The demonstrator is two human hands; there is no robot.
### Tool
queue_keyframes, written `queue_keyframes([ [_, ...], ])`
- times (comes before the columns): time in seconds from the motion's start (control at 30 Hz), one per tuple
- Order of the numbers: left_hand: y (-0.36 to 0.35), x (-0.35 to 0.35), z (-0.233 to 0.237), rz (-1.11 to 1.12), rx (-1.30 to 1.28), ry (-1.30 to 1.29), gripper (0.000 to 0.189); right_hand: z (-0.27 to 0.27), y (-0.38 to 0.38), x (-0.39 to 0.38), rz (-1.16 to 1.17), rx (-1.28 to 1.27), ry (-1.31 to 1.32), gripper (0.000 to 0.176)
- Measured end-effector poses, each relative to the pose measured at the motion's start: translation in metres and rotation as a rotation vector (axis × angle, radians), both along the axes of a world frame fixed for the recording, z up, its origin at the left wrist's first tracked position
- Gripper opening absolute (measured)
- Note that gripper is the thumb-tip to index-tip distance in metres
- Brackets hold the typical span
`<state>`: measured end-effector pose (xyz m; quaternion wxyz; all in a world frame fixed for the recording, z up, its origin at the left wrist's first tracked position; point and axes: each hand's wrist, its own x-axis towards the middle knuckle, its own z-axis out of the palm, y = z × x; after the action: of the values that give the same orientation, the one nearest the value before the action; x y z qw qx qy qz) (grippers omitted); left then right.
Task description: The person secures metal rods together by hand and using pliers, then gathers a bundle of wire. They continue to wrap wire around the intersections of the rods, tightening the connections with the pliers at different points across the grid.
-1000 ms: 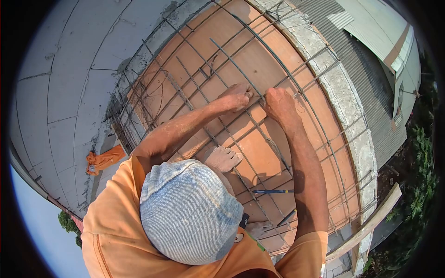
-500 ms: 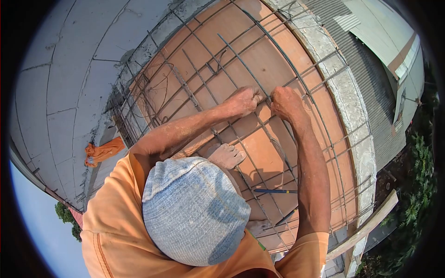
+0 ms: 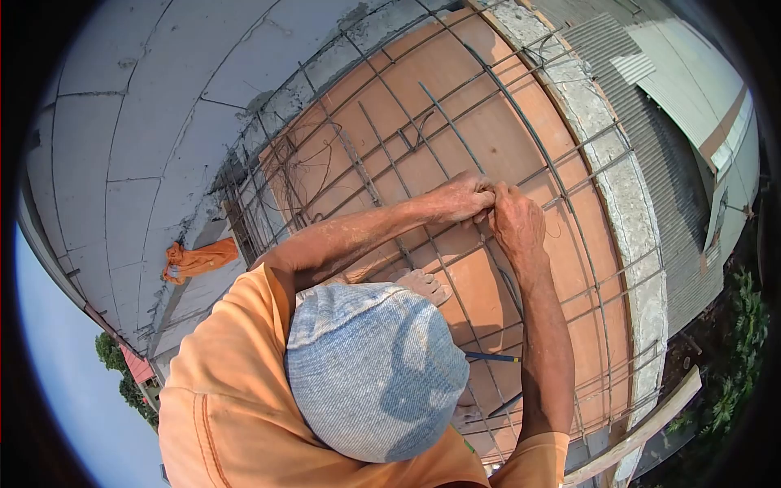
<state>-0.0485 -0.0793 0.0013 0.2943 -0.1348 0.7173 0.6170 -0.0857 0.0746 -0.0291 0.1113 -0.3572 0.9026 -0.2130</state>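
Note:
Both hands meet over a grid of steel rebar [image 3: 452, 128] above an orange-brown panel. My left hand [image 3: 468, 198] is closed in a pinch, its fingertips against those of my right hand. What it pinches is too small to make out. My right hand [image 3: 518, 218] is closed too, and a thin wire [image 3: 556, 229] loops out beside it. Below the hands, bare toes [image 3: 427, 286] rest among the bars. A slim dark-blue rod-like object with a yellow band [image 3: 492, 356] lies across the bars near the right forearm, partly hidden by the denim cap [image 3: 370, 370].
A rough concrete edge [image 3: 626, 203] runs along the right, with corrugated roofing [image 3: 618, 89] beyond. Bent wires [image 3: 305, 163] tangle at the grid's left. An orange cloth [image 3: 199, 260] lies near the grey block wall [image 3: 134, 138]. A wooden board [image 3: 643, 427] juts out lower right.
The view has shifted, so the scene sits further right and lower. My hands have come together, fingertips now touching where a small gap showed before.

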Motion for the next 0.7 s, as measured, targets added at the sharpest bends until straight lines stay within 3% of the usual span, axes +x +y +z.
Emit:
queue_keyframes([
  [0.37,-0.027,-0.018,-0.01,-0.035,0.121,0.029,0.024,-0.001,0.005,-0.002,-0.073,-0.124,0.032,0.016],
  [0.47,-0.029,-0.017,-0.019,-0.042,0.046,-0.009,0.025,-0.003,0.003,0.002,-0.102,-0.087,0.049,0.018],
  [0.53,-0.024,-0.009,-0.027,0.006,-0.336,0.457,0.03,-0.001,0.002,0.003,-0.11,-0.044,0.051,0.018],
  [0.63,-0.012,-0.002,-0.024,0.142,-0.251,0.587,0.032,0.001,-0.002,0.007,-0.211,-0.106,0.025,0.015],
  [0.7,-0.008,0.002,-0.035,0.131,-0.212,0.49,0.031,-0.001,-0.005,0.011,-0.27,-0.1,-0.004,0.015],
])
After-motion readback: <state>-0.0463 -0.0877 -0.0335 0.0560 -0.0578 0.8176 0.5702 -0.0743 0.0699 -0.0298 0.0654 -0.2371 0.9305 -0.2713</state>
